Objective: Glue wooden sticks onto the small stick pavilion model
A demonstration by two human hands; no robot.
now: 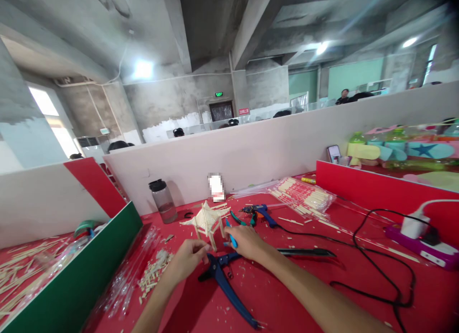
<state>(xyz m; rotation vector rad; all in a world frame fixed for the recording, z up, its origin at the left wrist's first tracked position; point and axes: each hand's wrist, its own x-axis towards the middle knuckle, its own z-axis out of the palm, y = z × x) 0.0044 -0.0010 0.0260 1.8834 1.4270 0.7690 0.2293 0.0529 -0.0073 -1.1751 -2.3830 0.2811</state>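
A small pavilion model [207,219] built of thin wooden sticks stands on the red table [294,285]. My left hand [186,259] pinches one of its front legs at the base. My right hand [248,242] rests just right of the model and grips a small blue-handled tool [231,237] pointed up at it. Dark blue cutters [225,280] lie on the table below both hands.
A blue glue gun [260,212] with a black cord [380,271] lies behind. A bag of wooden sticks [304,192], a clear bottle [163,201], a purple power strip [419,242], stick offcuts [154,273] and a green divider [71,280] surround the work area.
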